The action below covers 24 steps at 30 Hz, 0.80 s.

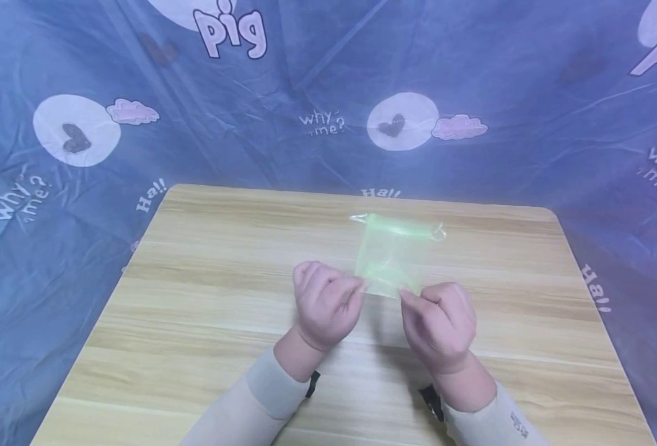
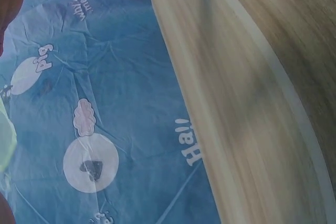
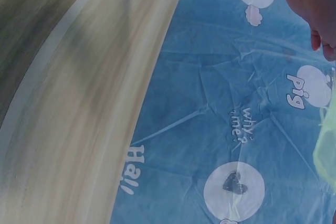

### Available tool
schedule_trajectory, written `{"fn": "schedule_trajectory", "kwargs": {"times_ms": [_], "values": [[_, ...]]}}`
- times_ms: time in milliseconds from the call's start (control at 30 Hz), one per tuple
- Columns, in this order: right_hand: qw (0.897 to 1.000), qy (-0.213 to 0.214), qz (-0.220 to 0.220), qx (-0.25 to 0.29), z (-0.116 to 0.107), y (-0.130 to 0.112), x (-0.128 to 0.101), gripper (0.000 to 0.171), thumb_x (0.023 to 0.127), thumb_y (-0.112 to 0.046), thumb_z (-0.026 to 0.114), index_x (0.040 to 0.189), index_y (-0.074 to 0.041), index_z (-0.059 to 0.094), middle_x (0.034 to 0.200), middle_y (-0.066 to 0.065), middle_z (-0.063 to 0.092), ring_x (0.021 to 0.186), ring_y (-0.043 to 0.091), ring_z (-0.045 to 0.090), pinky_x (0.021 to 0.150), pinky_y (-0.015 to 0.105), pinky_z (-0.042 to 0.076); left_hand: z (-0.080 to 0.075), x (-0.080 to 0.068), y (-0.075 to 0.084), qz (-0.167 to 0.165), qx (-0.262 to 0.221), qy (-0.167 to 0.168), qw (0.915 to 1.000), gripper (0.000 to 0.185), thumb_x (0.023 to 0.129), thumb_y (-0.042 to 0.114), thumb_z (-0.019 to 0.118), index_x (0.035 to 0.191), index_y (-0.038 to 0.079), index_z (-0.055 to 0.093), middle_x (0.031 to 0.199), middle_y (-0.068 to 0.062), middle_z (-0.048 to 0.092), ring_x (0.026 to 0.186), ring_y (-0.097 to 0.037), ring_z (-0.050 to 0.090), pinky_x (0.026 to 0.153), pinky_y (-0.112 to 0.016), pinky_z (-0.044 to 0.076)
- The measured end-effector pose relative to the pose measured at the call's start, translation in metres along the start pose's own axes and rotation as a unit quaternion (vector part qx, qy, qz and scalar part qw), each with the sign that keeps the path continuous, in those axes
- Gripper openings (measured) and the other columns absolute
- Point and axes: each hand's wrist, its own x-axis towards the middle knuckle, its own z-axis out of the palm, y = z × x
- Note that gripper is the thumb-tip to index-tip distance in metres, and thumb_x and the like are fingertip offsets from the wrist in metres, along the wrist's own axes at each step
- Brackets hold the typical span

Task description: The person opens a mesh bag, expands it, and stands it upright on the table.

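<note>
A sheer pale green drawstring pouch (image 1: pixel 393 254) is stretched out above the table, its gathered end with white cord loops pointing away from me. My left hand (image 1: pixel 328 300) pinches its near left corner between thumb and forefinger. At the near right corner, my right hand (image 1: pixel 440 322) pinches it the same way. The pouch looks flat and see-through. In the left wrist view only a sliver of the green pouch (image 2: pixel 6 137) shows at the left edge. The right wrist view catches part of the pouch (image 3: pixel 326 150) below the right hand (image 3: pixel 310 6).
The light wood-grain table (image 1: pixel 194 297) has rounded far corners. Behind and beside it hangs a blue cloth (image 1: pixel 261 124) printed with words, hearts and pink clouds. Both forearms wear pale sleeves (image 1: pixel 275 387), with a black strap piece (image 1: pixel 432 401) under the right wrist.
</note>
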Motion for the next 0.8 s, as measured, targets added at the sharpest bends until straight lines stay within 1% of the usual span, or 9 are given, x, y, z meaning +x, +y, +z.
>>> {"fn": "schedule_trajectory", "kwargs": {"times_ms": [133,267,367,467,533,633,700,767,800], "values": [[0.999,-0.029,0.001,0.023,-0.003,0.002,0.002,0.021,0.089,-0.007,0.072,0.071,0.001,0.063,0.059,0.008,0.048,0.049,0.021,0.036,0.044,0.028,0.030,-0.001,0.001,-0.002,-0.008,0.002,0.003,1.0000,0.007,0.091,0.011,0.073,0.084,0.011,0.072,0.074,0.001,0.064,0.060,-0.015,0.055,0.073,-0.040,0.042],[0.996,-0.042,0.025,0.071,-0.002,0.005,0.011,0.043,0.096,-0.032,0.074,0.081,0.007,0.064,0.066,0.013,0.052,0.055,0.024,0.042,0.050,0.029,0.038,-0.002,0.001,-0.004,0.001,-0.005,0.008,1.0000,0.007,0.089,0.007,0.073,0.083,0.010,0.072,0.070,0.002,0.065,0.057,-0.014,0.056,0.074,-0.042,0.045],[0.993,-0.029,0.073,0.085,0.003,0.013,0.023,0.051,0.099,-0.041,0.071,0.089,0.010,0.066,0.073,0.017,0.052,0.064,0.027,0.044,0.065,0.025,0.042,-0.003,0.000,-0.005,0.006,-0.003,0.012,0.9999,0.008,0.089,0.006,0.074,0.083,0.010,0.071,0.069,0.002,0.065,0.056,-0.014,0.056,0.074,-0.042,0.045],[0.982,-0.101,0.146,0.068,0.005,0.028,0.042,0.053,0.101,-0.042,0.066,0.101,0.011,0.069,0.090,0.027,0.057,0.082,0.038,0.052,0.089,0.031,0.043,-0.004,-0.001,-0.006,0.009,-0.003,0.015,0.9999,0.009,0.090,0.006,0.074,0.082,0.009,0.070,0.069,0.002,0.065,0.056,-0.014,0.056,0.074,-0.042,0.045],[0.954,-0.207,0.210,0.055,0.001,0.039,0.056,0.046,0.101,-0.037,0.065,0.108,0.009,0.071,0.107,0.031,0.061,0.100,0.044,0.056,0.102,0.041,0.041,-0.004,-0.002,-0.006,0.012,-0.001,0.015,0.9998,0.010,0.091,0.007,0.074,0.082,0.010,0.070,0.069,0.002,0.065,0.057,-0.014,0.056,0.074,-0.042,0.045],[0.874,-0.367,0.313,0.059,-0.006,0.050,0.075,0.027,0.101,-0.019,0.067,0.108,0.006,0.073,0.128,0.027,0.064,0.123,0.045,0.056,0.104,0.056,0.040,-0.004,-0.003,-0.005,0.011,-0.003,0.008,0.9999,0.011,0.093,0.009,0.074,0.083,0.010,0.069,0.070,0.002,0.065,0.058,-0.014,0.057,0.075,-0.042,0.046],[0.827,-0.425,0.363,0.062,-0.008,0.054,0.082,0.015,0.101,-0.011,0.067,0.104,0.003,0.075,0.131,0.021,0.066,0.122,0.039,0.060,0.097,0.056,0.045,-0.004,-0.004,-0.003,0.002,-0.001,-0.005,1.0000,0.014,0.095,0.013,0.073,0.082,0.010,0.069,0.070,0.002,0.065,0.058,-0.014,0.058,0.075,-0.042,0.046],[0.800,-0.451,0.391,0.064,-0.010,0.055,0.085,0.011,0.102,-0.008,0.068,0.098,0.000,0.074,0.131,0.017,0.068,0.116,0.035,0.063,0.088,0.048,0.048,-0.005,-0.005,-0.002,-0.017,0.002,-0.023,0.9996,0.017,0.097,0.017,0.072,0.081,0.010,0.069,0.071,0.002,0.065,0.059,-0.014,0.058,0.076,-0.043,0.047],[0.794,-0.458,0.394,0.062,-0.011,0.055,0.085,0.012,0.103,-0.008,0.067,0.097,-0.001,0.074,0.131,0.017,0.068,0.112,0.033,0.064,0.085,0.044,0.049,-0.005,-0.006,-0.001,-0.029,0.005,-0.036,0.9989,0.019,0.098,0.019,0.072,0.082,0.010,0.069,0.071,0.002,0.065,0.059,-0.014,0.059,0.076,-0.042,0.047]]}}
